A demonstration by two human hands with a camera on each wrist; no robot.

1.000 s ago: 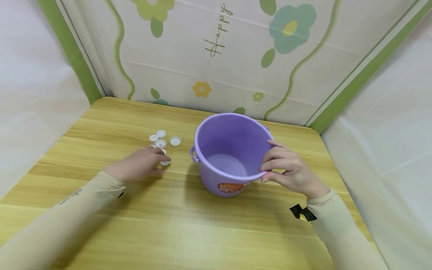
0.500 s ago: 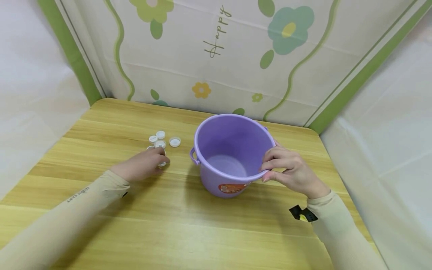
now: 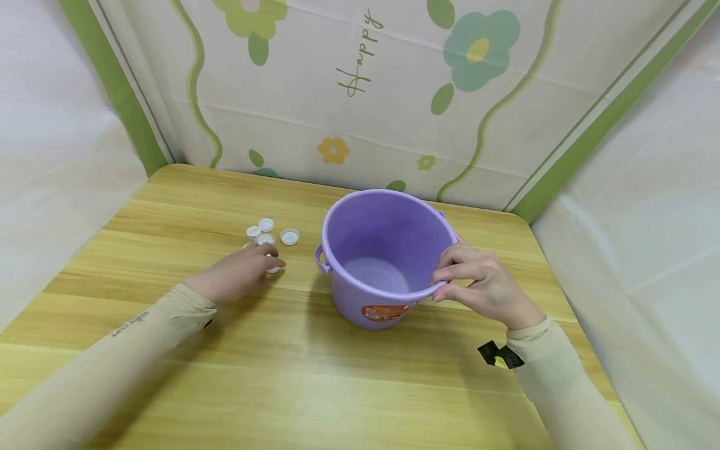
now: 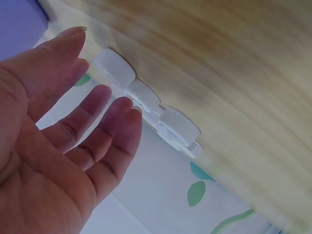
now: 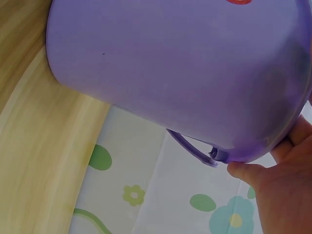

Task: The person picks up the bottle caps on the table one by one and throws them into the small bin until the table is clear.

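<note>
Left hand (image 3: 239,273): over the left half of the worktop (image 3: 315,375), fingers loosely bent, gap between thumb and fingers fairly wide, holding nothing visible. Compared with 1.0 s ago, it has shifted slightly rightward. Judged: no cap yet gripped.

White caps (image 3: 265,239): clustered at and beyond those fingers, nearer the worktop's far edge than its near edge; 1 lies slightly apart to the right.

Purple bucket (image 3: 388,237): right of the caps, towards the far right corner, position unchanged.

Right hand (image 3: 486,284): narrow hold, rim pinched between thumb and fingers. 1 fingertip formerly over the rim now sits outside it; judged a minor adjustment, bucket steadied throughout.

Views: the left wrist view shows the palm side and the vacant grasp, hidden from the head view. The right wrist view shows 1 digit touching the outside beside the joint of the handle (image 5: 191,148); only the head view shows the bucket's inside floor
</note>
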